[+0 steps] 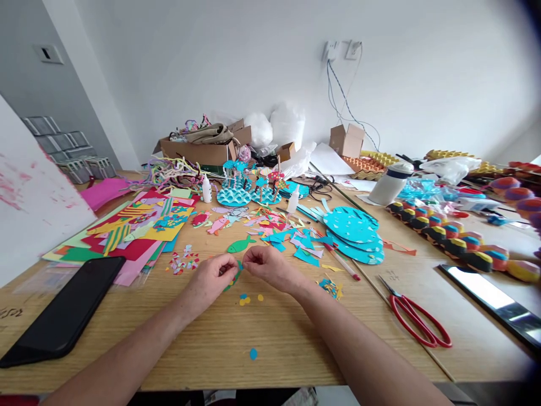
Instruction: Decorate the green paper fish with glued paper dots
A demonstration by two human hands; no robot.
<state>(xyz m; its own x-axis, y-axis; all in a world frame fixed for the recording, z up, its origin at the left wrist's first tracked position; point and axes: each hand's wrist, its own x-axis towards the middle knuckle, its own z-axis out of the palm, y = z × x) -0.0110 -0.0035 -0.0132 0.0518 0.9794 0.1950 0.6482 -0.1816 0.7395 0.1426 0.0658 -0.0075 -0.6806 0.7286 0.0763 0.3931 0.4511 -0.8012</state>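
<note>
My left hand is closed with its fingertips at a small green paper fish, which bears coloured spots and is partly hidden by the fingers. Close on its right, my right hand makes a pinch at the fish's upper end; what lies between those fingertips is too small to tell. Just beyond the hands a plain green paper fish lies flat. Small yellow paper dots and a blue paper oval are on the table nearer me.
Red-handled scissors and a thin stick lie at right. A black phone is at left, below stacked coloured paper. Paper scraps, glue bottles and blue paper discs are farther back.
</note>
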